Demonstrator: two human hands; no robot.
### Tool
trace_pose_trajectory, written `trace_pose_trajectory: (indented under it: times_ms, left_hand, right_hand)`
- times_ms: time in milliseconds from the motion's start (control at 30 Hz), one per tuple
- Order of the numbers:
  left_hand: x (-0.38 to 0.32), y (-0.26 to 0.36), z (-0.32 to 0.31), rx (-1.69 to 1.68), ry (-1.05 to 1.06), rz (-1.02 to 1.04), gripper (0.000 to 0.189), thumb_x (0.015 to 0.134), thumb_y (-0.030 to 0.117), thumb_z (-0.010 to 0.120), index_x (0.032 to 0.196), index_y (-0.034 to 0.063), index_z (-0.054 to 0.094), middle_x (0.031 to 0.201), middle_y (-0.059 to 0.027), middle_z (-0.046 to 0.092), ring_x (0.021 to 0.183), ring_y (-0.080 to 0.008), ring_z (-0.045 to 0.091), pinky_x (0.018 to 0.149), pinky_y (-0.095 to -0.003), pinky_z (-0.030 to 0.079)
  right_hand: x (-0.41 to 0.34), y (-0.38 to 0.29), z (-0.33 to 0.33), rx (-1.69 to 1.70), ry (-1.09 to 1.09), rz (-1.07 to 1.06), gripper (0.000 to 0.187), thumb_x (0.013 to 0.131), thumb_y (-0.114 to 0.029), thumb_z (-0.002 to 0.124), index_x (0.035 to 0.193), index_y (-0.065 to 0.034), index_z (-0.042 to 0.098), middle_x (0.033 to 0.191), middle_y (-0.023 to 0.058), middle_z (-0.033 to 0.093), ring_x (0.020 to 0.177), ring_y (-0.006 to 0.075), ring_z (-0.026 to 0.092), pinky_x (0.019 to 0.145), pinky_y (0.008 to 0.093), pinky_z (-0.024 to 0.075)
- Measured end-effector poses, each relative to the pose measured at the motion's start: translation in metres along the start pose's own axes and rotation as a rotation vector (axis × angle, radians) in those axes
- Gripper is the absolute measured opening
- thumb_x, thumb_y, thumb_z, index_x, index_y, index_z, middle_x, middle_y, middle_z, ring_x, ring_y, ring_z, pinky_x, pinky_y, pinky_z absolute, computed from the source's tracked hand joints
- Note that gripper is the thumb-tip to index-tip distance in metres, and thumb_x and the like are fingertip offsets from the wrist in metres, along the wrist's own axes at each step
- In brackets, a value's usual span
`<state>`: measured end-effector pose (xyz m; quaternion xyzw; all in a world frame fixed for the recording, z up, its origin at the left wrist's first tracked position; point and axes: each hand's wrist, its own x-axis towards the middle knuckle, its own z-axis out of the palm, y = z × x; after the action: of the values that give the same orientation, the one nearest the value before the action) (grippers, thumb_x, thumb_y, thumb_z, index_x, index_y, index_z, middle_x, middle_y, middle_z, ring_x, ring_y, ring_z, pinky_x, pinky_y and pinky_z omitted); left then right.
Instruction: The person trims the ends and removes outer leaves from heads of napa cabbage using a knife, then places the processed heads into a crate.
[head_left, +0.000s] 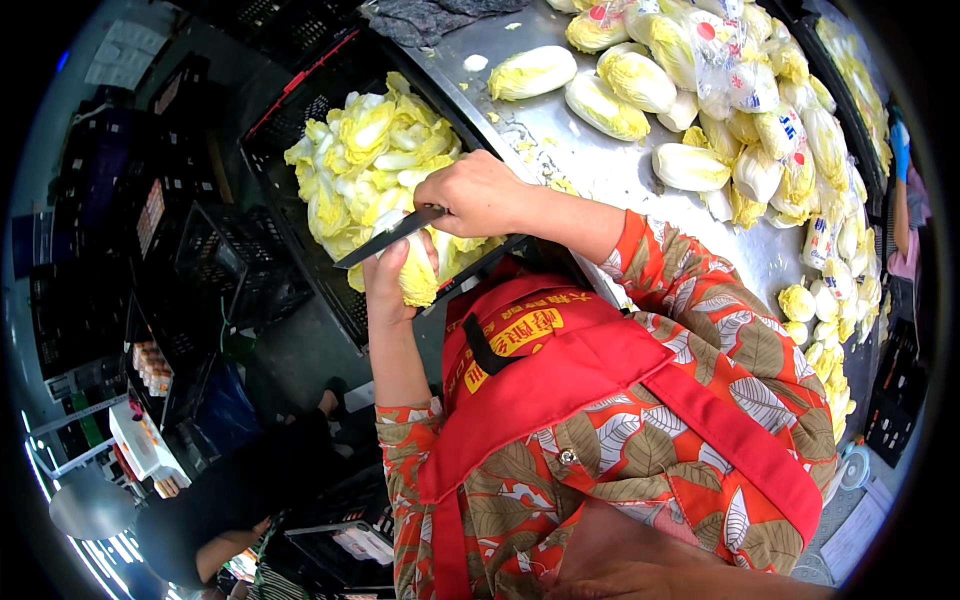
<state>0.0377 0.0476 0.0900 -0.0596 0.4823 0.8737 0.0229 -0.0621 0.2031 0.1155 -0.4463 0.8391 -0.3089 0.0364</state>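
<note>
In my right hand (476, 196) is a knife (390, 237), its dark blade slanting down to the left. My left hand (394, 277) grips a small napa cabbage (418, 274) with a white base and yellow leaf tips. The blade lies across the cabbage's upper end, close to my left thumb; whether it cuts in cannot be told. Just beyond both hands, loose yellow-white cabbage leaves (349, 161) are heaped in a black plastic crate (277, 112).
A metal table (517, 127) to the right bears many napa cabbages (611, 105), some in printed plastic bags (739, 67). Dark cloth (442, 19) lies at its far edge. Black crates (225, 255) stand left. One person (232, 480) is at lower left, another's blue glove (900, 150) far right.
</note>
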Motion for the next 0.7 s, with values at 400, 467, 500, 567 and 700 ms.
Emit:
trace_pose_trajectory:
  times_ms: [400, 467, 500, 567, 700]
  left_hand:
    - [-0.010, 0.010, -0.007, 0.078, -0.029, -0.018, 0.043, 0.073, 0.026, 0.069, 0.103, 0.0001, 0.051, 0.078, -0.0092, 0.059, 0.065, -0.0148, 0.057, 0.057, -0.0248, 0.048]
    - [-0.007, 0.009, -0.003, 0.205, 0.057, 0.078, 0.039, 0.074, 0.020, 0.068, 0.103, 0.0009, 0.051, 0.083, -0.0089, 0.060, 0.070, -0.0151, 0.058, 0.063, -0.0256, 0.048]
    - [-0.007, 0.011, 0.001, 0.271, 0.100, 0.131, 0.037, 0.075, 0.017, 0.068, 0.104, 0.0013, 0.051, 0.085, -0.0087, 0.061, 0.073, -0.0152, 0.059, 0.065, -0.0260, 0.049]
    - [-0.006, 0.013, 0.005, 0.491, 0.183, 0.092, 0.036, 0.074, 0.011, 0.069, 0.104, 0.0011, 0.052, 0.089, -0.0077, 0.061, 0.080, -0.0133, 0.058, 0.072, -0.0270, 0.048]
    - [-0.008, 0.011, 0.009, 0.806, 0.278, 0.174, 0.040, 0.071, 0.014, 0.073, 0.104, -0.0009, 0.055, 0.088, -0.0056, 0.061, 0.078, -0.0106, 0.056, 0.072, -0.0262, 0.046]
  right_hand:
    - [-0.009, 0.053, 0.000, -0.181, -0.302, 0.463, 0.018, 0.075, -0.020, 0.056, 0.083, -0.0080, 0.067, 0.078, 0.0187, 0.064, 0.080, 0.0319, 0.063, 0.071, 0.0423, 0.0490]
    - [-0.012, 0.044, 0.004, -0.052, -0.200, 0.404, 0.018, 0.074, -0.020, 0.057, 0.082, -0.0080, 0.067, 0.076, 0.0182, 0.064, 0.078, 0.0324, 0.063, 0.070, 0.0420, 0.0492]
    - [-0.012, 0.040, 0.004, 0.011, -0.146, 0.370, 0.018, 0.073, -0.020, 0.057, 0.082, -0.0080, 0.066, 0.074, 0.0179, 0.064, 0.076, 0.0326, 0.063, 0.069, 0.0419, 0.0492]
    - [-0.015, 0.034, 0.007, 0.105, -0.015, 0.213, 0.018, 0.072, -0.021, 0.059, 0.081, -0.0079, 0.066, 0.069, 0.0157, 0.063, 0.070, 0.0331, 0.062, 0.066, 0.0420, 0.0493]
    - [-0.013, 0.001, 0.000, 0.073, -0.023, 0.081, 0.017, 0.072, -0.019, 0.059, 0.083, -0.0082, 0.065, 0.067, 0.0140, 0.063, 0.066, 0.0325, 0.062, 0.062, 0.0425, 0.0486]
